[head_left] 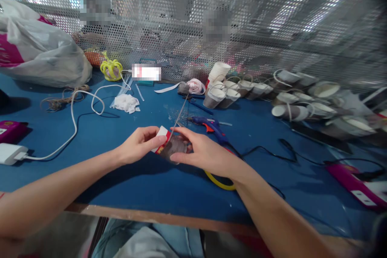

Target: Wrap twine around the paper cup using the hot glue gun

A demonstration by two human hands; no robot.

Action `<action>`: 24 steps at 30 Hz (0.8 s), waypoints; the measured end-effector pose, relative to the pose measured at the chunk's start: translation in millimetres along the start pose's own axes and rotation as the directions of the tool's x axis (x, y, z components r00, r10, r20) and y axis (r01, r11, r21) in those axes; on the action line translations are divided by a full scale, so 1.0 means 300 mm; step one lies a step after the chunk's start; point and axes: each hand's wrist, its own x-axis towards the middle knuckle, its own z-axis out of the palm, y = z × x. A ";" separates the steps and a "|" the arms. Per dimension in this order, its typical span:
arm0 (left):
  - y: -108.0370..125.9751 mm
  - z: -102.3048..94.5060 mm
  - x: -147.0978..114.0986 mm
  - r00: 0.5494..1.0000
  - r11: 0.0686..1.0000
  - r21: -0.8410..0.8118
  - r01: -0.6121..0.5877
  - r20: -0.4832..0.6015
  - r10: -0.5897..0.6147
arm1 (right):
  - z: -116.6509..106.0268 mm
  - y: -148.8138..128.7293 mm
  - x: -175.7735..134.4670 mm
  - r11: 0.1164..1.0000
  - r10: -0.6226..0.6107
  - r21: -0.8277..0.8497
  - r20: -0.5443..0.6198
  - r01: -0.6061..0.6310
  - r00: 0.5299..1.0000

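A small paper cup [165, 138], tilted on its side, is between my two hands above the front of the blue table. Its one end shows red and white; the other part is covered in a grey-brown wrapping [177, 145]. My left hand [146, 142] pinches the red and white end, thumb on top. Curved around the grey-brown part is my right hand [201, 147], whose fingers are partly hidden behind it. A thin grey cord [180, 113] runs taut from the cup to a grey ball [183, 88] farther back.
A blue glue gun [205, 122] lies just beyond my right hand, its black cable trailing right. Several wrapped cups with handles [216, 93] stand along the mesh screen. White scraps [126, 103], a white cable [72, 115], a yellow ring [219, 181] and a large bag [45, 48] are around.
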 end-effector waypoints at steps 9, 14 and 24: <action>-0.015 0.020 0.001 0.991 0.995 -0.048 0.088 0.106 -0.083 | 0.051 0.036 0.003 0.976 -0.174 -0.145 -0.061 0.164 0.983; -0.019 0.030 0.007 0.994 0.998 0.040 0.050 0.092 -0.054 | 0.056 0.034 0.007 0.963 -0.257 -0.103 -0.052 0.251 0.965; -0.024 0.029 0.008 0.994 0.989 0.105 0.103 -0.055 -0.098 | -0.061 0.060 0.019 0.990 -0.005 -0.132 -0.340 -0.043 0.940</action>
